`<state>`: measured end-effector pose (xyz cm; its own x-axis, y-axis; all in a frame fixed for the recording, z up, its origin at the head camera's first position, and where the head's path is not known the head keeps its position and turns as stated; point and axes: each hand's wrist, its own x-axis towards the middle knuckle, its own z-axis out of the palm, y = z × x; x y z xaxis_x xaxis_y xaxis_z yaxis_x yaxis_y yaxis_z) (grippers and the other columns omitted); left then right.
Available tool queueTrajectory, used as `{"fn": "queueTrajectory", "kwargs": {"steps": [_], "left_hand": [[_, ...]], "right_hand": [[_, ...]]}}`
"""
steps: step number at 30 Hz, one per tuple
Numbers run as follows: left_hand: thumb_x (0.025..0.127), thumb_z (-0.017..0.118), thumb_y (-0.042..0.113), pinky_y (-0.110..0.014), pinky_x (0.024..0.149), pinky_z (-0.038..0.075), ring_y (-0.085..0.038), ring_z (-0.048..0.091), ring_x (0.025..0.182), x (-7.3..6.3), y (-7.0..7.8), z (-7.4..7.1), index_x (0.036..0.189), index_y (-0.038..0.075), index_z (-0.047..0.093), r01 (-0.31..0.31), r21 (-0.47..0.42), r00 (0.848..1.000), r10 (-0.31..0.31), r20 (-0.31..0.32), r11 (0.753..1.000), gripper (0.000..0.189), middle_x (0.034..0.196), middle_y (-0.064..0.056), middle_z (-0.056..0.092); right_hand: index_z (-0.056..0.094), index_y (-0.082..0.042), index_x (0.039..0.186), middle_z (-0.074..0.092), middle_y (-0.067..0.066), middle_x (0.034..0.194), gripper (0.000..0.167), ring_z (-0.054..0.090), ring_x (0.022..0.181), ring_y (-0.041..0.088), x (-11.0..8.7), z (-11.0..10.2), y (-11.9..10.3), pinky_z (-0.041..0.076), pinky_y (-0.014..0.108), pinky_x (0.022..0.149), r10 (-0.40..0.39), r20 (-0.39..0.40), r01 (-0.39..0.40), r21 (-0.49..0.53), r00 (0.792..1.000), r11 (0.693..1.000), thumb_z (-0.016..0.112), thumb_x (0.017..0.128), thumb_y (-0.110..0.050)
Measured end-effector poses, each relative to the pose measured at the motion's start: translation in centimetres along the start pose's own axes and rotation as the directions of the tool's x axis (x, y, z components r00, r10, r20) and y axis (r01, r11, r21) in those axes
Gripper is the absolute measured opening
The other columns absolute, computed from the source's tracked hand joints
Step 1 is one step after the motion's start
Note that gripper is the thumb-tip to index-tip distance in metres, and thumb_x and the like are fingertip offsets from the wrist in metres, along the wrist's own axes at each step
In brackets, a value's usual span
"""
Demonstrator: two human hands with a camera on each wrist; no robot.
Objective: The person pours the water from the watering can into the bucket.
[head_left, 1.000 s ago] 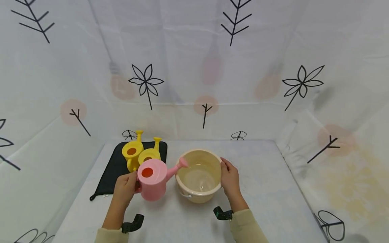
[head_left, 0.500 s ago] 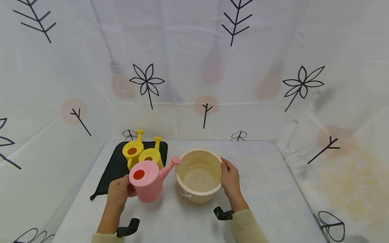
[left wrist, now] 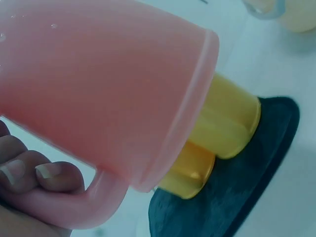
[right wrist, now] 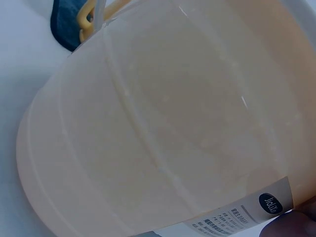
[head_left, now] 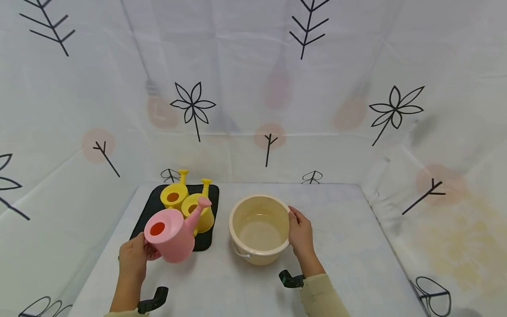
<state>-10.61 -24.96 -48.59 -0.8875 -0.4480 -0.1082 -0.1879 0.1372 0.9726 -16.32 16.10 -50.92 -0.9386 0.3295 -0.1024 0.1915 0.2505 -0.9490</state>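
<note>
My left hand [head_left: 132,259] grips the handle of a pink watering can [head_left: 170,237], its fingers curled round the handle [left wrist: 94,207] in the left wrist view. The can is held above the table, its spout pointing up and right in front of two yellow watering cans. Water drops cling to its pink side [left wrist: 108,84]. A cream bucket [head_left: 259,259] with clear water inside stands to the right. My right hand [head_left: 301,231] holds the bucket's right rim, thumb on the near side. The right wrist view shows the bucket's wall [right wrist: 148,123] and a printed label [right wrist: 247,212].
Two yellow watering cans, one at the back [head_left: 173,197] and one in front [head_left: 203,220], stand on a black mat [head_left: 203,242] at the table's left. The white table [head_left: 336,229] is bounded by a patterned cloth backdrop [head_left: 237,88].
The pink watering can has moved left, away from the bucket and in front of the black mat, carried by my left hand. My right hand and the bucket have stayed in place.
</note>
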Motion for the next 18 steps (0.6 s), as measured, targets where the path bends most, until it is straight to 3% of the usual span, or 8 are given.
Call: {"fn": "queueTrajectory", "kwargs": {"steps": [9,18], "left_hand": [[0.101,0.038,0.037,-0.027,0.054,0.055,-0.018,0.063,0.054,1.3,-0.5,-1.7,0.074,0.012,0.072,0.075,-0.098,0.99,-0.086,-0.11,0.992,0.05,0.061,0.002,0.065],[0.099,0.04,0.031,-0.027,0.046,0.052,-0.018,0.058,0.046,2.4,-1.1,-2.7,0.058,0.004,0.058,0.04,-0.209,0.97,-0.088,-0.227,0.977,0.053,0.052,-0.001,0.06]], "right_hand": [[0.05,-0.017,0.14,0.053,0.009,0.139,0.045,0.057,0.121,0.025,0.1,0.0,-0.1,0.049,0.043,0.097,0.004,-0.002,-0.004,0.003,1.0,1.0,0.038,0.103,-0.039],[0.051,-0.017,0.139,0.055,0.009,0.138,0.043,0.058,0.119,0.025,0.2,0.1,-0.1,0.05,0.043,0.096,0.002,-0.012,-0.002,0.001,1.0,1.0,0.038,0.103,-0.037]]}}
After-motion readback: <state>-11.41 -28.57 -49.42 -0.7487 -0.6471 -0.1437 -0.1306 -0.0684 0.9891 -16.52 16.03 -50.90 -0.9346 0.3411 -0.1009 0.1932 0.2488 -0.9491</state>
